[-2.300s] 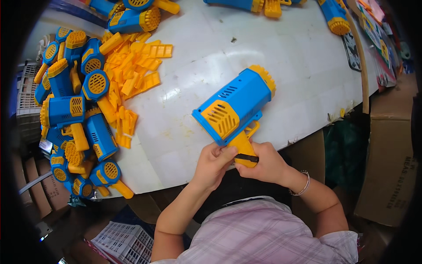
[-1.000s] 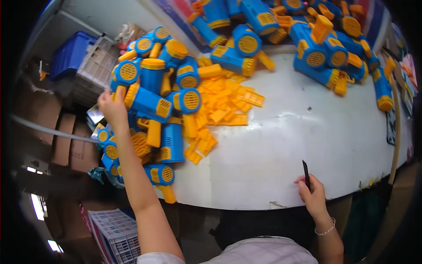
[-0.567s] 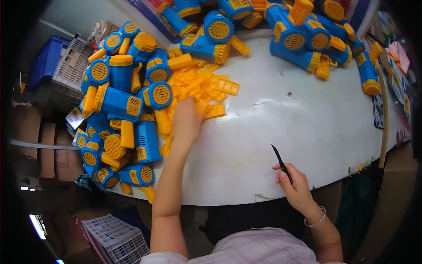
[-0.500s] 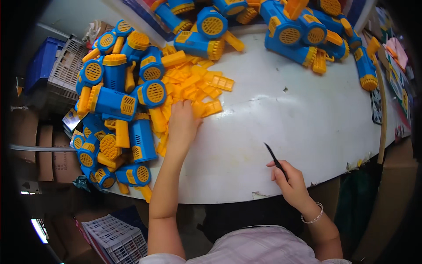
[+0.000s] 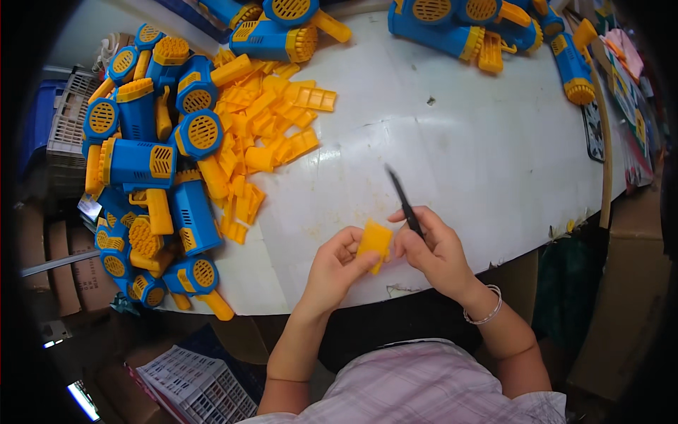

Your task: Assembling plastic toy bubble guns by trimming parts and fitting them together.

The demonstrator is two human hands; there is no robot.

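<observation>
My left hand (image 5: 335, 268) holds a small flat yellow plastic piece (image 5: 374, 240) above the near edge of the white table (image 5: 452, 141). My right hand (image 5: 434, 247) grips a thin black tool (image 5: 402, 199) like a pen, its tip pointing up and away; the fingers also touch the yellow piece. A heap of loose yellow pieces (image 5: 265, 134) lies on the table to the left. Blue and yellow toy guns (image 5: 152, 162) are piled along the left edge.
More blue and yellow toy guns (image 5: 466, 21) lie along the far edge. A white crate (image 5: 201, 385) sits on the floor at lower left, cardboard boxes (image 5: 49, 261) at left and a brown box (image 5: 621, 297) at right.
My left hand took a yellow piece from the heap and drew it back to the near edge. My right hand with the black tool came in to meet it.
</observation>
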